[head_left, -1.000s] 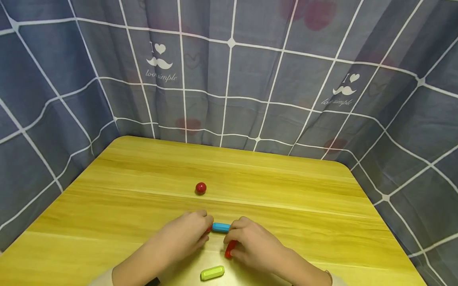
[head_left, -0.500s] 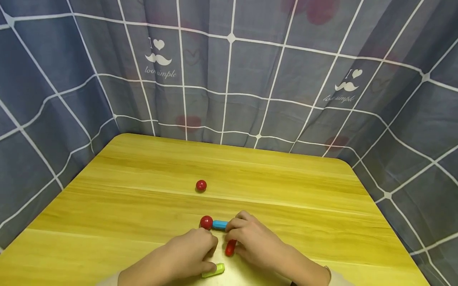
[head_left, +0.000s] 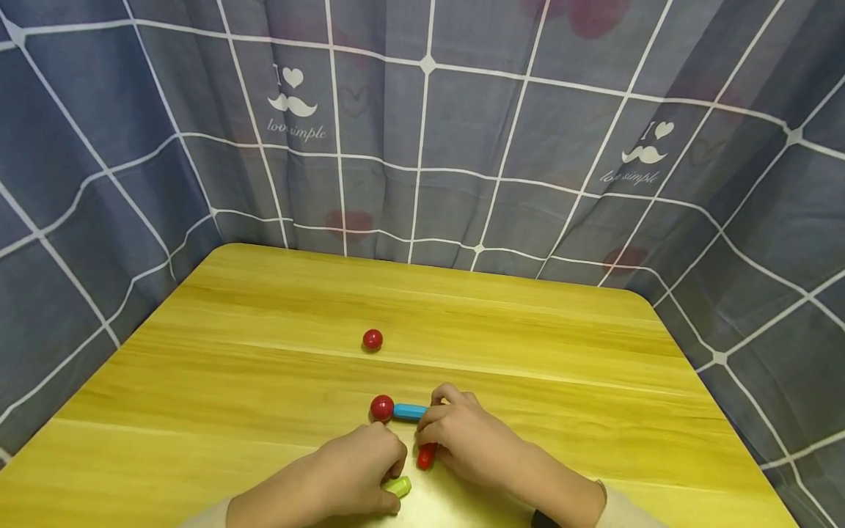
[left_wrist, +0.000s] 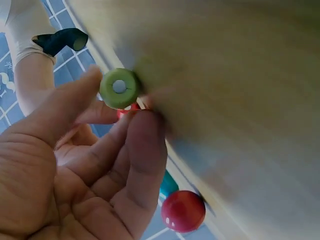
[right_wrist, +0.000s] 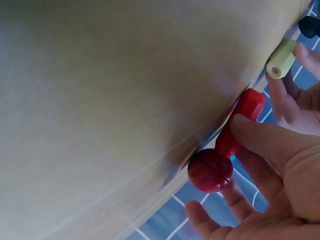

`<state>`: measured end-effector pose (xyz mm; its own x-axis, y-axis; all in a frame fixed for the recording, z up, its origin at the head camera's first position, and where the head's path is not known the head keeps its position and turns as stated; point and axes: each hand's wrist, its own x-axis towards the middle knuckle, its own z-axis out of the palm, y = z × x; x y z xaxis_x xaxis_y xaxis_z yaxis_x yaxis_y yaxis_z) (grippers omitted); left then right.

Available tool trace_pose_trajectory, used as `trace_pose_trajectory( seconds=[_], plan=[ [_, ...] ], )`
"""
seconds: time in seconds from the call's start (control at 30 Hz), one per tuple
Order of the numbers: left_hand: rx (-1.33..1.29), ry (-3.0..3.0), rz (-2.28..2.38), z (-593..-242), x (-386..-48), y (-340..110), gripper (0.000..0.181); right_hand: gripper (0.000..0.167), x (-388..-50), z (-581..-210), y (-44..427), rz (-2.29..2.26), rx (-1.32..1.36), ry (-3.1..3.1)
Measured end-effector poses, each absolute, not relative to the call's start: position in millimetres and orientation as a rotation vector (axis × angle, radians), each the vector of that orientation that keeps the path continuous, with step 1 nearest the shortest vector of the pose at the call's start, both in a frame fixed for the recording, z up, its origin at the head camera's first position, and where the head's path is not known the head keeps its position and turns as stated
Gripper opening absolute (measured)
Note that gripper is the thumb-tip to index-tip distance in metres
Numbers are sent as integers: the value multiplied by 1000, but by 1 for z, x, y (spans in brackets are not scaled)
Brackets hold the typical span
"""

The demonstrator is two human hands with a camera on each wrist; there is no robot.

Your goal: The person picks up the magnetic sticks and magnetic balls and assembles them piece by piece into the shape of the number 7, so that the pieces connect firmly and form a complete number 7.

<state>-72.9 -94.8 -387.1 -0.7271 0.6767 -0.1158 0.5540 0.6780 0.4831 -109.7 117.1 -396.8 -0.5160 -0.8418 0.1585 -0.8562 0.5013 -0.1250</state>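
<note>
My left hand (head_left: 359, 469) pinches a short yellow-green rod (head_left: 399, 486) between thumb and fingers, low over the table. In the left wrist view the rod's round end (left_wrist: 107, 90) faces the camera, with a silvery dot in its middle. To the right, my right hand (head_left: 472, 440) holds a red rod (right_wrist: 250, 102) whose end meets a dark red ball (right_wrist: 210, 170), seen in the right wrist view. A blue rod (head_left: 410, 412) runs from behind the right fingers to another red ball (head_left: 381, 408), which it touches. The blue rod's right end is hidden.
Farther back on the wood-grain table (head_left: 528, 352) lies a separate red ball (head_left: 372, 339). A grey-blue checked curtain (head_left: 422, 147) surrounds the table's back and sides. Dark bands sit at both wrists.
My left hand has left the red ball beside the blue rod, come toward the front and taken hold of the yellow-green rod. The right hand stays at the red rod.
</note>
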Motion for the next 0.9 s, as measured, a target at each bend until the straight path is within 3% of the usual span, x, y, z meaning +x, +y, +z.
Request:
trace_pose_trajectory(
  seconds=[0.63, 0.9],
  plan=[
    [873, 2641, 722, -389, -76, -83, 39, 12, -115, -397, 118, 268, 1557, -2607],
    [849, 2597, 810, -389, -78, -83, 26, 11, -116, -396, 123, 243, 1543, -2617]
  ],
)
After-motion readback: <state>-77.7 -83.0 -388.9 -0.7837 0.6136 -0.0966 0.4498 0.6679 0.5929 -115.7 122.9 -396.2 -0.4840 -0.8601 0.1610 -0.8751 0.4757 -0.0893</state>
